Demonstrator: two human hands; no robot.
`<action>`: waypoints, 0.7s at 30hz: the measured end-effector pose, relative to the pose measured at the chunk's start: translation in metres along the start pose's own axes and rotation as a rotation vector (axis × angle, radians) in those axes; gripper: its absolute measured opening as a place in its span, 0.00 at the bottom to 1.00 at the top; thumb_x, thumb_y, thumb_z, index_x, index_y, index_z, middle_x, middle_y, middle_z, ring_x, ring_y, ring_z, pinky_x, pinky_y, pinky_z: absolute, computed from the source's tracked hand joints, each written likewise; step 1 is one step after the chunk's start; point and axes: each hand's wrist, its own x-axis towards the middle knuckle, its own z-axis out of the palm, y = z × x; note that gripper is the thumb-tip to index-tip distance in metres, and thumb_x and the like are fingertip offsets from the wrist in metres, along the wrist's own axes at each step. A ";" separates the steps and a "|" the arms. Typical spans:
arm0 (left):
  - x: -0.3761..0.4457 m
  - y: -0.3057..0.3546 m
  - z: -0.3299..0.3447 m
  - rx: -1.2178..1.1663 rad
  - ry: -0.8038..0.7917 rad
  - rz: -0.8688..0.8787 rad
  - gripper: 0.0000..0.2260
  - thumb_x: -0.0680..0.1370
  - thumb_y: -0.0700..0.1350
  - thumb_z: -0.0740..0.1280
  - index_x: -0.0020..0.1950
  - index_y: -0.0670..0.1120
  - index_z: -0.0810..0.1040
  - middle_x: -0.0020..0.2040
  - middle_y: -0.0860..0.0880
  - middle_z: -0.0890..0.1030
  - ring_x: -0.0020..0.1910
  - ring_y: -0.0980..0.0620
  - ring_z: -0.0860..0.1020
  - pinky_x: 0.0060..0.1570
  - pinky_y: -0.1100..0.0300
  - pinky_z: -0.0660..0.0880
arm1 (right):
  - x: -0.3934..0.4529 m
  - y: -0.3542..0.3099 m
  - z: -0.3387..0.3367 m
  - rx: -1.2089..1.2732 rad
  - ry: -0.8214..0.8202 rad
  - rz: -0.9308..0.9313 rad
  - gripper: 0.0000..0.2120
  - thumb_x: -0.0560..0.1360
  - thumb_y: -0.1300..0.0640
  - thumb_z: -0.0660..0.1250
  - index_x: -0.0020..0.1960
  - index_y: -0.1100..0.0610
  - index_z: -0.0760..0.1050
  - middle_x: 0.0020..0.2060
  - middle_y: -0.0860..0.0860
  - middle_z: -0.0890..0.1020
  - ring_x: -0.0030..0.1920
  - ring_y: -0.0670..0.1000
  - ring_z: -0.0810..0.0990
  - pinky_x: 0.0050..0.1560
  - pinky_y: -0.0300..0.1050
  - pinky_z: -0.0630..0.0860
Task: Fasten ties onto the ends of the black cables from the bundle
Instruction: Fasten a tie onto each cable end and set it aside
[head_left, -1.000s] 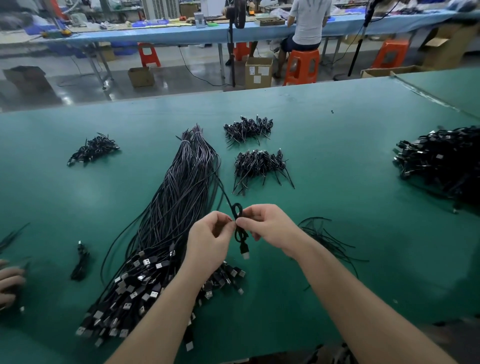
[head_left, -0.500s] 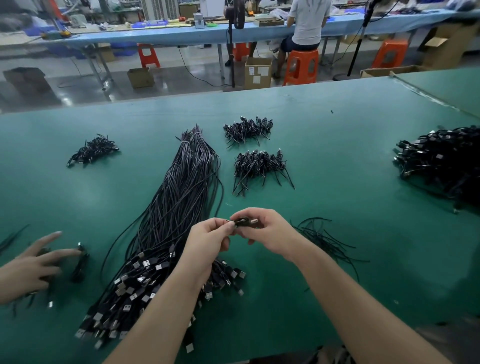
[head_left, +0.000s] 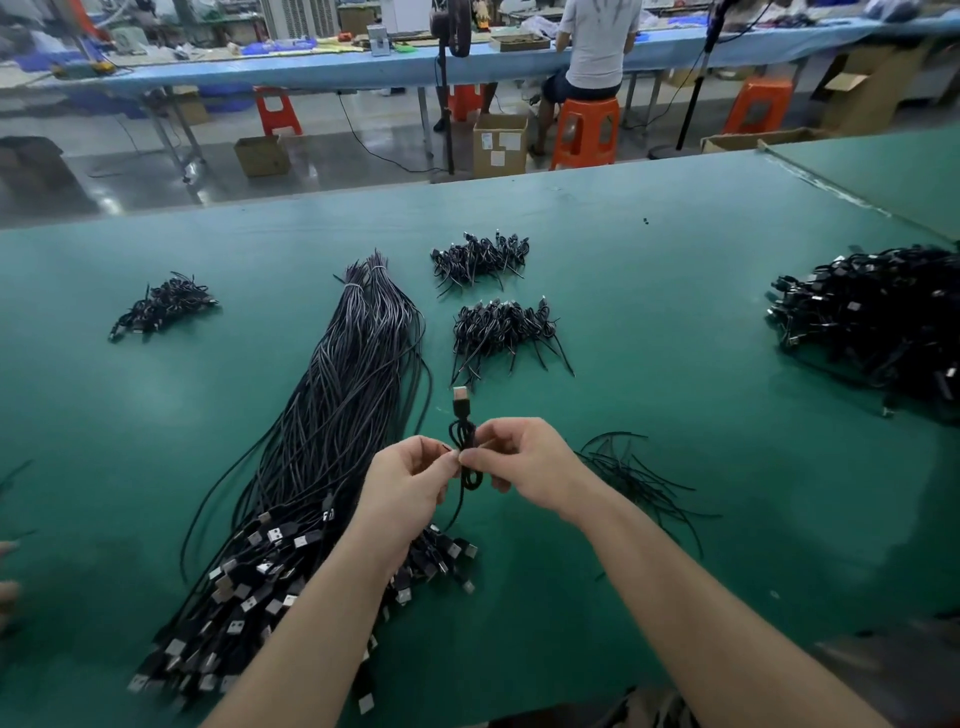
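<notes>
Since a moment ago the coiled black cable has swung upright between the hands, its USB plug now pointing up and away, where before it lay sideways under the fingers. Both hands have lifted slightly. At the table's left edge, the other person's hand that was reaching in has drawn back to a sliver.

Left hand and right hand each pinch the folded loops of the cable at their middle, fingertips nearly meeting, above the green table. Whether a tie is already round it I cannot tell.

Under the left forearm lies the long bundle of black cables, its plug ends fanned toward the near edge, partly hidden by the arm. Loose black ties lie just right of the right wrist. I count three small heaps of finished coils: one far left, two beyond the hands. One large heap sits at far right.
</notes>
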 end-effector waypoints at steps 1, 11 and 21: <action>-0.001 0.001 0.000 0.119 0.030 0.109 0.06 0.79 0.42 0.70 0.42 0.46 0.80 0.30 0.55 0.77 0.29 0.59 0.71 0.30 0.65 0.69 | 0.000 0.000 0.000 -0.011 -0.002 0.013 0.05 0.77 0.54 0.73 0.45 0.55 0.81 0.29 0.48 0.78 0.30 0.48 0.73 0.34 0.40 0.72; -0.008 0.002 0.003 0.325 0.132 0.364 0.05 0.79 0.41 0.70 0.43 0.47 0.79 0.33 0.54 0.79 0.31 0.59 0.75 0.32 0.66 0.72 | 0.004 0.000 -0.002 0.128 0.023 0.192 0.11 0.82 0.53 0.66 0.50 0.61 0.81 0.35 0.50 0.81 0.27 0.46 0.74 0.30 0.39 0.74; 0.000 0.004 0.000 -0.239 -0.020 -0.152 0.08 0.79 0.40 0.70 0.40 0.44 0.81 0.29 0.48 0.73 0.27 0.54 0.68 0.34 0.59 0.66 | 0.001 -0.003 -0.001 -0.210 0.055 -0.136 0.05 0.77 0.57 0.73 0.52 0.54 0.85 0.40 0.45 0.84 0.39 0.44 0.77 0.43 0.32 0.71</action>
